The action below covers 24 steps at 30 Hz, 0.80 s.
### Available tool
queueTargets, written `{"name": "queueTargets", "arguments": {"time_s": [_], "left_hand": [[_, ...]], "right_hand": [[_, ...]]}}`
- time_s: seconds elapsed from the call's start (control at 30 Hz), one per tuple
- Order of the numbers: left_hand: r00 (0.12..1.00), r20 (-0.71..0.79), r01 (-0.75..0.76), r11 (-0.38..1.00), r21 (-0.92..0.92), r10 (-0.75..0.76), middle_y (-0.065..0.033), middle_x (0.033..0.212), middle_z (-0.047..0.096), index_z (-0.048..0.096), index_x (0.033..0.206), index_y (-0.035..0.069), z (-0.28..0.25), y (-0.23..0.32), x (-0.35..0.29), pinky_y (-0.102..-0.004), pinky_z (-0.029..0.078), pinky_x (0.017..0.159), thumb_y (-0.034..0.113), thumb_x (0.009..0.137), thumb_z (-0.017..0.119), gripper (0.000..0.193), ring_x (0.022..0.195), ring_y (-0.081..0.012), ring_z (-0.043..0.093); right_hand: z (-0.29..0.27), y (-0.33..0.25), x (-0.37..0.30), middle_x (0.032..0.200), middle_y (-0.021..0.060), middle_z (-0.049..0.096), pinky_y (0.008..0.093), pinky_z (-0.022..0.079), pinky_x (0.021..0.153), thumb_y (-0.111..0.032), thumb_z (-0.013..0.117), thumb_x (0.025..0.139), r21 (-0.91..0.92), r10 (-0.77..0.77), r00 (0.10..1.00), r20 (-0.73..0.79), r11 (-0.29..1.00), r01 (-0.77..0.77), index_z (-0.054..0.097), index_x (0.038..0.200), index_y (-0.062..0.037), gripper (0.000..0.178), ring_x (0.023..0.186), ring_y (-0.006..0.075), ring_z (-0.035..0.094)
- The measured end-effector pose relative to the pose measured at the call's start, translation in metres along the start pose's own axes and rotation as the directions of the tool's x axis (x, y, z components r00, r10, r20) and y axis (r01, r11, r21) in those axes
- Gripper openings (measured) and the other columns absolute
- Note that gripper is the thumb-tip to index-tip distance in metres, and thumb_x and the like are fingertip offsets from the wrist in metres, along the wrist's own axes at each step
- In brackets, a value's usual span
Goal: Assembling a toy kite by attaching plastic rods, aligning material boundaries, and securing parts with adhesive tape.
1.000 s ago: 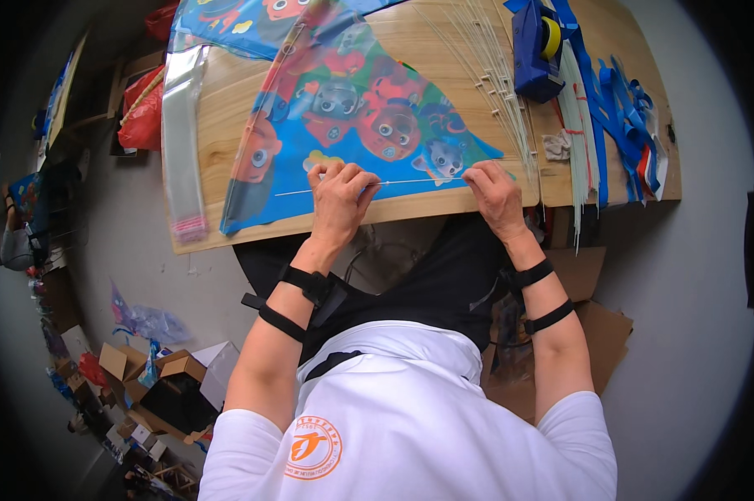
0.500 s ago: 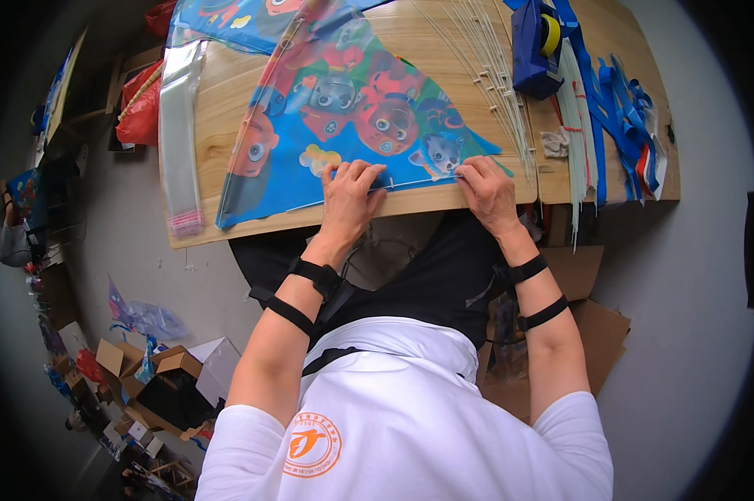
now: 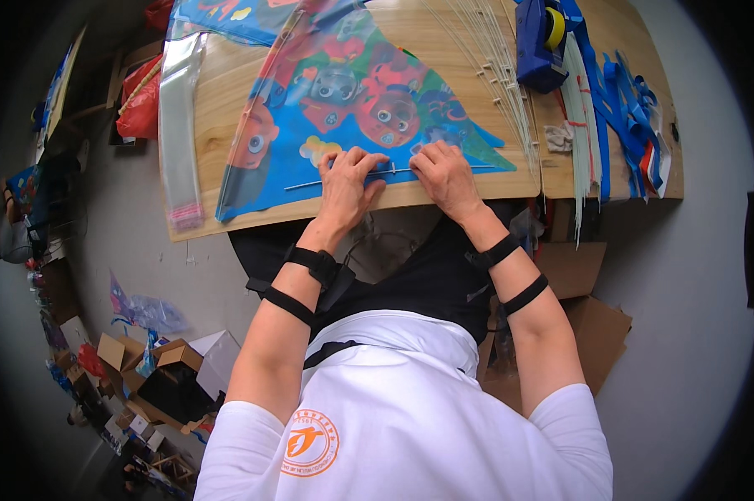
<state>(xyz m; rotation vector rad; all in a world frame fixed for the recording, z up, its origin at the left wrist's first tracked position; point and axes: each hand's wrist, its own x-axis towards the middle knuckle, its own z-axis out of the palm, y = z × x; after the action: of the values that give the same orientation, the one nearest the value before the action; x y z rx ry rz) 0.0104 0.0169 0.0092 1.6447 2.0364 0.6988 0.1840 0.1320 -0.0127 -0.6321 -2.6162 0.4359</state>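
Note:
A blue kite sheet (image 3: pixel 281 184) printed with colourful cartoon characters lies on the table in front of me. Along its near edge runs a thin white rod (image 3: pixel 306 184), with a small white fitting (image 3: pixel 393 169) between my hands. My left hand (image 3: pixel 348 185) is closed on the rod left of the fitting, fingertips pressed down together. My right hand (image 3: pixel 448 182) pinches the rod just right of the fitting. Beyond it, the rod's other end lies over the sheet's right corner. The fingers partly hide the rod.
The wooden table (image 3: pixel 226 92) bears clear plastic bags (image 3: pixel 179 134) at left and loose thin white rods (image 3: pixel 489 71) at the far right. A blue tape dispenser (image 3: pixel 541 58) stands beside blue ribbons (image 3: pixel 623 108). Open cardboard boxes (image 3: pixel 590 334) sit below at right.
My right hand has moved left along the near edge, closer to the left hand. The rod now lies higher on the sheet, away from its edge. My left hand has barely moved.

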Motion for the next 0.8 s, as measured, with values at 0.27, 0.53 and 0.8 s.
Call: {"name": "queueTargets", "arguments": {"time_s": [0.27, 0.53, 0.8], "left_hand": [[0.999, 0.024, -0.03, 0.998, 0.048, 0.029, -0.0008, 0.093, 0.057, 0.066, 0.108, 0.019, 0.001, 0.0, 0.0, -0.0435, 0.024, 0.101, 0.009, 0.077, 0.072, 0.033, 0.097, -0.0191, 0.055], [1.0, 0.001, -0.019, 0.998, 0.055, 0.019, -0.001, 0.093, 0.057, 0.067, 0.103, 0.02, 0.003, 0.003, 0.001, -0.0435, 0.025, 0.101, 0.015, 0.079, 0.072, 0.025, 0.096, -0.0203, 0.054], [0.988, -0.133, -0.061, 0.99, 0.127, 0.078, -0.0012, 0.09, 0.056, 0.066, 0.094, 0.017, 0.017, 0.005, 0.004, -0.0431, 0.029, 0.096, 0.019, 0.079, 0.072, 0.017, 0.094, -0.0216, 0.055]], "right_hand": [[-0.002, 0.0, 0.0, 0.089, 0.0037, 0.058, 0.0354, 0.043, 0.076, -0.011, 0.062, 0.078, 0.029, -0.022, 1.0, 0.014, 0.999, 0.022, 0.061, 0.083, -0.0101, 0.005, 0.089, 0.0223, 0.056], [-0.004, 0.001, 0.001, 0.089, 0.0037, 0.058, 0.036, 0.042, 0.075, -0.011, 0.063, 0.079, 0.051, -0.003, 1.0, 0.024, 0.999, 0.002, 0.06, 0.083, -0.0097, 0.005, 0.088, 0.0226, 0.055], [0.003, 0.0, 0.0, 0.087, 0.0035, 0.057, 0.0365, 0.042, 0.076, -0.01, 0.062, 0.079, 0.042, 0.005, 1.0, 0.008, 0.999, -0.005, 0.06, 0.082, -0.0101, 0.004, 0.088, 0.0235, 0.055]]}}
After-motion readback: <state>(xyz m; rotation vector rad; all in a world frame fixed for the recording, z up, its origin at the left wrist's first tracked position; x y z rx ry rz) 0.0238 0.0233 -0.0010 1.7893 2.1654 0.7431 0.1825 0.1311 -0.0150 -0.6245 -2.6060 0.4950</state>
